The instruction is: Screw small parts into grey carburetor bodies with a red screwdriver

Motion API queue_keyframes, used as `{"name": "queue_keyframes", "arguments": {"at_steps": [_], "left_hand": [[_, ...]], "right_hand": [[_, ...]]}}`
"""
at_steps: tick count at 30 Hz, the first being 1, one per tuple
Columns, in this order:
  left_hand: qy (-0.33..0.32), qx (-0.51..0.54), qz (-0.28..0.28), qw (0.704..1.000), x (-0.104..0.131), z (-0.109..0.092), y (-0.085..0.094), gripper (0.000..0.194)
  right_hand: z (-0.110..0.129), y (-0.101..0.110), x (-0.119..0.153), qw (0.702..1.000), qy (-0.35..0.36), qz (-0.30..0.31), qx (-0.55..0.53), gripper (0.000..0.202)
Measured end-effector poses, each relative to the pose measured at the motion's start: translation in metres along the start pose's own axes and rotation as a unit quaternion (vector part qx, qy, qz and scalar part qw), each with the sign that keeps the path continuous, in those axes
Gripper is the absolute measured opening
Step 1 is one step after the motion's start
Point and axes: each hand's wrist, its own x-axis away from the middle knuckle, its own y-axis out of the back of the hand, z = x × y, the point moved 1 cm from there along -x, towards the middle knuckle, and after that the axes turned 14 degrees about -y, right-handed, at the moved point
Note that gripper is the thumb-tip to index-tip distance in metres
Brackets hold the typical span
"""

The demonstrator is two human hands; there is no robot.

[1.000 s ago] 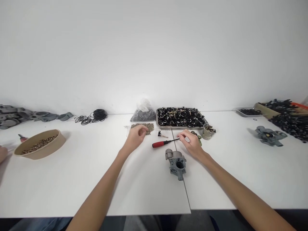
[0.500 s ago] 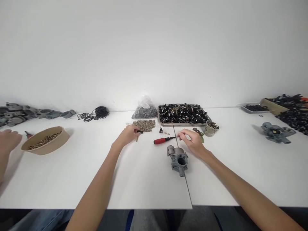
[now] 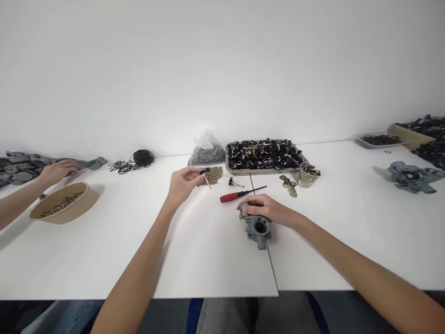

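Observation:
Between the fingertips of my left hand (image 3: 184,185) is a small black part with a brass-coloured stem (image 3: 208,182), held above the table beside a pile of small brass pieces (image 3: 214,175). My right hand (image 3: 260,208) grips the top of a grey metal carburetor body (image 3: 260,230), which rests on the table with its round bore towards me. Just beyond that hand lies a red-handled screwdriver (image 3: 230,197). A similar black part with a metal stem (image 3: 235,183) lies behind the screwdriver.
A metal tray (image 3: 239,171) of black parts stands at the back, beside a plastic bag (image 3: 206,150). Right of it are a clear cup (image 3: 308,175) and flat discs (image 3: 289,184). At left, a co-worker's hand (image 3: 60,171) reaches past a beige bowl (image 3: 91,200). Another carburetor body (image 3: 412,176) sits right.
My right hand has left the screwdriver's shaft and come nearer to grip the carburetor body. My left hand has lifted the stemmed part slightly. The co-worker's hand has moved towards the grey castings.

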Motion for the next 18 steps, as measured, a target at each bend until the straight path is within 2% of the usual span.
{"name": "queue_keyframes", "arguments": {"at_steps": [2, 4, 6, 8, 13, 18], "left_hand": [[-0.006, 0.048, -0.025, 0.999, 0.003, -0.013, -0.012, 0.039], [-0.002, 0.104, -0.038, 0.994, 0.008, -0.025, -0.025, 0.037], [0.017, 0.155, -0.036, 0.987, 0.013, -0.035, -0.039, 0.035], [0.045, 0.187, -0.017, 0.981, 0.020, -0.042, -0.051, 0.035], [0.067, 0.197, 0.038, 0.977, 0.030, -0.051, -0.068, 0.034], [0.077, 0.207, 0.027, 0.975, 0.032, -0.051, -0.069, 0.034]], "right_hand": [[-0.003, 0.000, -0.003, 0.999, 0.015, -0.039, -0.016, 0.036], [-0.006, -0.001, -0.006, 0.993, 0.036, -0.104, -0.028, 0.036], [-0.008, -0.001, -0.007, 0.982, 0.059, -0.177, -0.036, 0.035], [-0.008, -0.001, -0.008, 0.971, 0.076, -0.222, -0.044, 0.035], [-0.009, -0.001, -0.009, 0.958, 0.089, -0.258, -0.083, 0.035], [-0.011, -0.001, -0.011, 0.958, 0.091, -0.262, -0.075, 0.034]]}}
